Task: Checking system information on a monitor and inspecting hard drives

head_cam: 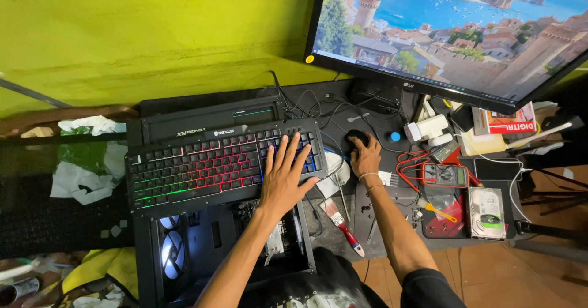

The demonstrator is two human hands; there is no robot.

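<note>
Mostly, the right hand (365,157) hides the mouse (357,138).

A black keyboard (220,161) with rainbow-lit keys lay flat atop the open computer case; a black mouse (357,138) sat just right of it.

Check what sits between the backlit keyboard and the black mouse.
Head view: a white crumpled cloth or paper and thin cables lie between the backlit black keyboard and black mouse.
</note>
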